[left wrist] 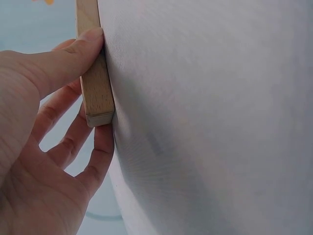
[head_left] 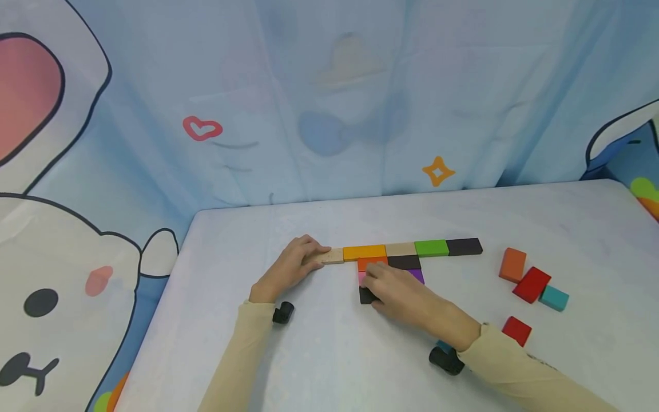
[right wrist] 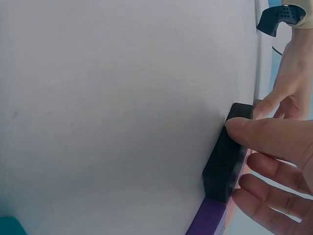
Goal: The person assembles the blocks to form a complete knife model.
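Clearly the flat pattern was well along: a row of 5 blocks ran end to end with more joined on its near side, while an orange block, 2 red blocks, a teal block and a half-hidden blue piece lay loose. The left hand pinched the wooden block at the row's left end, and the right hand held the nearest black block between thumb and fingers. Tabletop stretched between the hands and behind the row, its far edge well apart, though the blue piece crowded the right wrist.
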Tool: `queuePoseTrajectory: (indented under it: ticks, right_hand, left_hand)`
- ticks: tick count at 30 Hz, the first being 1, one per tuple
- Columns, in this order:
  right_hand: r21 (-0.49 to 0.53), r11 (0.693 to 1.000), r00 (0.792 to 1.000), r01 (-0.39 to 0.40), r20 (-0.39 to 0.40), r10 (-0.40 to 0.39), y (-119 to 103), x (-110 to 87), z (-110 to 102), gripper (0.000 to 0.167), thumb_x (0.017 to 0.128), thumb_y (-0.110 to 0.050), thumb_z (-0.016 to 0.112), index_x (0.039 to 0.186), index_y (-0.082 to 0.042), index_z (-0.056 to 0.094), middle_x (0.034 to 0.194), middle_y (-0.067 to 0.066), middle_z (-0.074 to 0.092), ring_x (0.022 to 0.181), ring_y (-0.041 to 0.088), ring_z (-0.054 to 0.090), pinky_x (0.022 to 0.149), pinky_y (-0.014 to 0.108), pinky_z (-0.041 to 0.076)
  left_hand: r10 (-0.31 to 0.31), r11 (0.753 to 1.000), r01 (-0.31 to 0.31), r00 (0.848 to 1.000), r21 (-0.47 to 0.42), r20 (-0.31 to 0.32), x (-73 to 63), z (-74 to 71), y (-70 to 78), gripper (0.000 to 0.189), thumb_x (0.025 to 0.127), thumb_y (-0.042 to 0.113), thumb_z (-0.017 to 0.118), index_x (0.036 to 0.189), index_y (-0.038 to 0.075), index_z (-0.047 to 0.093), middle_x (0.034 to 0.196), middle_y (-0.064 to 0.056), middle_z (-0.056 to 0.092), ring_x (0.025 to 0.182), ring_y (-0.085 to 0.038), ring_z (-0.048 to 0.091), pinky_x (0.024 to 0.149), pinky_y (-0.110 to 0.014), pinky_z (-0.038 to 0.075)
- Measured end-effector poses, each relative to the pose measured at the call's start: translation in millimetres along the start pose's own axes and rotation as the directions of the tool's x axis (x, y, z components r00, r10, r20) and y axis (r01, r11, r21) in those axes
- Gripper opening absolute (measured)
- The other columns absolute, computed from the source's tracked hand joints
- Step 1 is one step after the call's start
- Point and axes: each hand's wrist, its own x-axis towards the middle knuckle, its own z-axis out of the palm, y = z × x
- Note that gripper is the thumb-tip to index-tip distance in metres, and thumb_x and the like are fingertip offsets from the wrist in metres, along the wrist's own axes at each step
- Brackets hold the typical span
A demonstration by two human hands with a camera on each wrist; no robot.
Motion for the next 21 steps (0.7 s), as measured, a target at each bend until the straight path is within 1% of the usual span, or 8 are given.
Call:
queuePoseTrajectory:
  ticks: [3,6,9,13,14,17,20,21]
  right_hand:
    - [-0.007,1.000,1.000,0.017,-0.010,-0.017,0,-1.4,-1,0.035,0.075,-0.008,0.095,0.103,-0.001,0.076,0.093,0.008,0.061,0.084,0.021,0.058,0.076,0.031,0.060]
    - [0.009,1.000,1.000,0.002,-0.026,-0.002,-1,-5.6,-6,0.032,0.078,-0.011,0.094,0.103,-0.002,0.075,0.095,0.007,0.062,0.084,0.020,0.057,0.075,0.030,0.059]
    - [0.034,0.998,0.998,-0.049,-0.043,0.050,-1,-13.9,-15,0.030,0.080,-0.013,0.092,0.103,-0.004,0.076,0.097,0.006,0.062,0.084,0.017,0.057,0.074,0.029,0.059]
    - [0.041,0.989,0.990,-0.140,-0.028,0.142,1,-31.5,-32,0.029,0.082,-0.015,0.091,0.106,-0.008,0.078,0.097,0.003,0.063,0.086,0.016,0.059,0.075,0.029,0.060]
    - [0.044,0.985,0.986,-0.167,-0.019,0.168,3,-37.4,-36,0.029,0.083,-0.016,0.091,0.107,-0.009,0.078,0.098,0.002,0.063,0.087,0.016,0.059,0.076,0.029,0.061]
    - [0.067,0.968,0.970,-0.243,0.000,0.244,11,-58.7,-48,0.031,0.084,-0.019,0.090,0.111,-0.012,0.077,0.102,0.001,0.063,0.093,0.016,0.062,0.078,0.032,0.062]
    - [0.079,0.955,0.959,-0.285,0.021,0.284,24,-84.2,-59,0.033,0.084,-0.021,0.091,0.113,-0.016,0.077,0.107,0.000,0.063,0.098,0.017,0.062,0.078,0.032,0.063]
    - [0.077,0.956,0.959,-0.283,0.025,0.282,30,-93.4,-61,0.034,0.082,-0.021,0.092,0.113,-0.017,0.077,0.108,0.000,0.063,0.099,0.018,0.063,0.077,0.032,0.063]
  left_hand:
    - [-0.002,1.000,0.002,1.000,0.006,0.001,0.8,0.9,0.4,0.037,0.098,0.013,0.074,0.134,0.010,0.071,0.124,-0.006,0.064,0.119,-0.026,0.056,0.109,-0.043,0.046]
    - [0.000,1.000,0.000,1.000,0.010,0.002,1.1,1.9,0.3,0.037,0.098,0.013,0.074,0.134,0.010,0.071,0.124,-0.006,0.064,0.119,-0.026,0.057,0.109,-0.043,0.046]
    - [0.009,1.000,-0.009,1.000,0.013,0.001,1.1,2.1,0.2,0.037,0.098,0.013,0.074,0.135,0.010,0.071,0.123,-0.006,0.064,0.119,-0.026,0.057,0.108,-0.043,0.047]
    - [0.029,0.999,-0.029,1.000,0.041,0.002,1.0,1.1,1.0,0.036,0.098,0.013,0.074,0.134,0.009,0.071,0.124,-0.007,0.065,0.119,-0.027,0.057,0.108,-0.042,0.047]
    - [0.034,0.998,-0.034,0.999,0.057,0.004,1.2,0.7,1.8,0.036,0.099,0.013,0.074,0.134,0.008,0.071,0.124,-0.007,0.065,0.119,-0.027,0.057,0.108,-0.042,0.047]
    - [0.052,0.988,-0.051,0.999,0.146,-0.001,1.6,0.4,6.5,0.037,0.098,0.013,0.076,0.134,0.006,0.069,0.124,-0.009,0.065,0.116,-0.028,0.058,0.105,-0.043,0.048]
    - [0.068,0.969,-0.060,0.997,0.241,-0.026,1.0,1.1,18.2,0.043,0.095,0.012,0.079,0.136,0.005,0.066,0.126,-0.011,0.063,0.115,-0.029,0.058,0.103,-0.043,0.050]
    - [0.078,0.962,-0.066,0.996,0.265,-0.038,0.4,1.8,23.7,0.045,0.095,0.012,0.079,0.137,0.005,0.065,0.127,-0.011,0.062,0.116,-0.029,0.058,0.103,-0.042,0.050]
